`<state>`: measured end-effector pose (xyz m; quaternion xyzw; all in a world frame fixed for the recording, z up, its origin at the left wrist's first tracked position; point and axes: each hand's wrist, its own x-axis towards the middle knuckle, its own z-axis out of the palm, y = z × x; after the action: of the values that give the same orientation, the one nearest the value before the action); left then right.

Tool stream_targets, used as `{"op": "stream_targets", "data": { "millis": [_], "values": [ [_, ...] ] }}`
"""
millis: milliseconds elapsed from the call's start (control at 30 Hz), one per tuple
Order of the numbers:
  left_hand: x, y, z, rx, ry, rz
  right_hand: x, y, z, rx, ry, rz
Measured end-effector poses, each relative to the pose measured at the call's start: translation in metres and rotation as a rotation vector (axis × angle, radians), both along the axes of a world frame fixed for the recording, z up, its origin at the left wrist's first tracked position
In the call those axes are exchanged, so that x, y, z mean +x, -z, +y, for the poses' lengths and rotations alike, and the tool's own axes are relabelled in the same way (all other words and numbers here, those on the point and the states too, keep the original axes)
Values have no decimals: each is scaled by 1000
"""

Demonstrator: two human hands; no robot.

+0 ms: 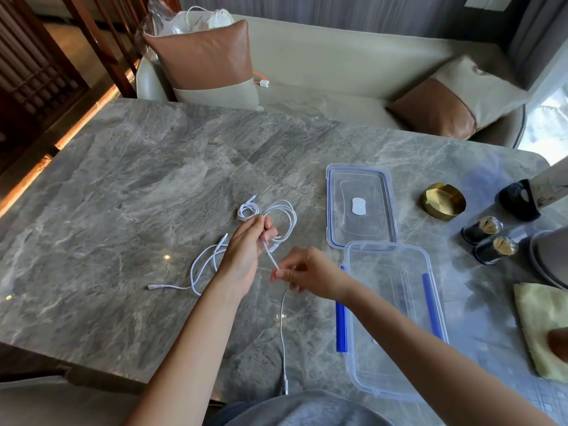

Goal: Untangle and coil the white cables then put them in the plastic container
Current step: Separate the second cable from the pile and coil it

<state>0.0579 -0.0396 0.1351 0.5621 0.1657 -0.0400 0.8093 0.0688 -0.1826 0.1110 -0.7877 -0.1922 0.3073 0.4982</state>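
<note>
Left hand (246, 253) fingers curl round the cable's (270, 256) loops. Right hand (310, 276) fingers pinch its free length, which slants between the hands, then trails toward the person along the bench (123, 179).

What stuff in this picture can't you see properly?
Head view: how the white cable loops inside the left hand; its fingers cover it.
The brown thing on the yellow cloth: cut off by the right edge.
What fills the two dark jars: too small.
The bag behind the cushion: half hidden by it.
</note>
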Motion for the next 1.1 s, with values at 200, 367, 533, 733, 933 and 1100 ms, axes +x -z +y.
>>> {"op": "stream_targets", "data": {
  "millis": [200, 367, 533, 733, 933, 1100],
  "values": [
    [0, 5, 3, 94, -93, 5, 9, -5, -16, 25, 280, -34],
    [-4, 7, -6, 133, -122, -17, 11, -18, -6, 413, 647, 179],
    [-8, 7, -9, 193, -52, 8, 4, -15, 10, 787, 909, 574],
    [-13, 10, -3, 288, -14, 44, 3, -16, 8, 691, 794, 688],
    [-18, 9, 1, 450, 109, 19, 9, -23, -2, 250, 406, 128],
    [-18, 7, 2, 547, 217, -4, 21, -27, -12, 27, 106, -106]
  ]
}}
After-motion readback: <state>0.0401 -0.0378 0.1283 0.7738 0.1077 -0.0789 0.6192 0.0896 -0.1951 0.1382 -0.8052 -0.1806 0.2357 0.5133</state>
